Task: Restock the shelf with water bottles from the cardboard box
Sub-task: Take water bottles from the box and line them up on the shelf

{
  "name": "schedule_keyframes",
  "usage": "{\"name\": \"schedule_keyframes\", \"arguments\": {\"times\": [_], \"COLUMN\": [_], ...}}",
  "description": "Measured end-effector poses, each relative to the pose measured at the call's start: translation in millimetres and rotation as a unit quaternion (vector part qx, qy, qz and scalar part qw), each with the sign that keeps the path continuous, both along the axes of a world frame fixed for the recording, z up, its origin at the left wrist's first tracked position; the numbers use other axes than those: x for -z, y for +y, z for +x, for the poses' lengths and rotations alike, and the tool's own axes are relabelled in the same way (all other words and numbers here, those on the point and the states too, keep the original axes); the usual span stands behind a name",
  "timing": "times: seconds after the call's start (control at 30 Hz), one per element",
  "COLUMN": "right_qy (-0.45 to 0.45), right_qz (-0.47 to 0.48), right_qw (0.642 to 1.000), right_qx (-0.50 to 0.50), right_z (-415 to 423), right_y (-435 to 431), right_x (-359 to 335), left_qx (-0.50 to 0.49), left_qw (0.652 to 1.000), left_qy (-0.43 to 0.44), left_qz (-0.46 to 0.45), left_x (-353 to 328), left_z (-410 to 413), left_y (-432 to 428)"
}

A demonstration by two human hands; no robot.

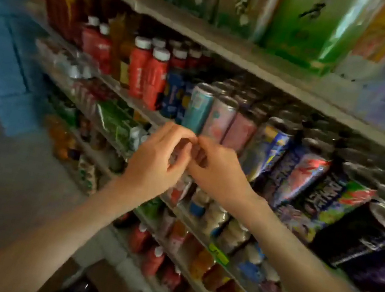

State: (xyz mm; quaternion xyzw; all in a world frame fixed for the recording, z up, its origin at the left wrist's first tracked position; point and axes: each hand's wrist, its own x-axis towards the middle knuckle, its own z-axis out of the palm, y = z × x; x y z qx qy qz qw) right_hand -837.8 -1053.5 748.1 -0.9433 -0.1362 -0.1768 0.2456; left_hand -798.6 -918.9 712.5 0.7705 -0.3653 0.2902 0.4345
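A: How are the hands placed?
B: The left hand point(156, 157) and right hand point(217, 173) are raised together before the shelf point(227, 53). Their curled fingers point(183, 134) are met tip to tip. Whether anything is pinched between them cannot be told.
A: What is carried on the shelf?
B: Tall, smooth metal cans point(218, 119) are packed just behind the hands. Red plastic bottles point(155, 78) with round white caps are stood to their left.
A: And the water bottles?
B: Clear, glossy wrapped shapes point(70, 64) are glimpsed on the shelf at far left, too blurred to be named.
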Motion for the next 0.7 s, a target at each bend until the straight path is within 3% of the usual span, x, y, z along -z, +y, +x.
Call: {"name": "schedule_keyframes", "arguments": {"times": [0.07, 0.13, 0.2, 0.3, 0.5, 0.7], "right_qy": [0.1, 0.214, 0.335, 0.445, 0.561, 0.634], "right_qz": [-0.004, -0.003, -0.001, -0.003, 0.031, 0.051], "right_qw": [0.995, 0.975, 0.94, 0.892, 0.824, 0.771], "right_qx": [-0.028, -0.053, -0.058, -0.081, -0.073, -0.036], "right_z": [17, 29, 33, 34, -10, -63], "right_y": [20, 39, 56, 84, 115, 119], "right_x": [51, 112, 180, 302, 506, 669], "left_qx": [-0.061, -0.125, -0.18, -0.255, -0.307, -0.244], "left_qw": [0.992, 0.961, 0.91, 0.816, 0.683, 0.595], "left_qy": [0.102, 0.242, 0.372, 0.516, 0.643, 0.734], "left_qz": [0.032, 0.046, 0.041, 0.06, 0.162, 0.219], "left_x": [62, 135, 211, 335, 543, 721], "left_z": [11, 13, 0, -32, -116, -182], "left_y": [26, 51, 76, 115, 157, 148]}}
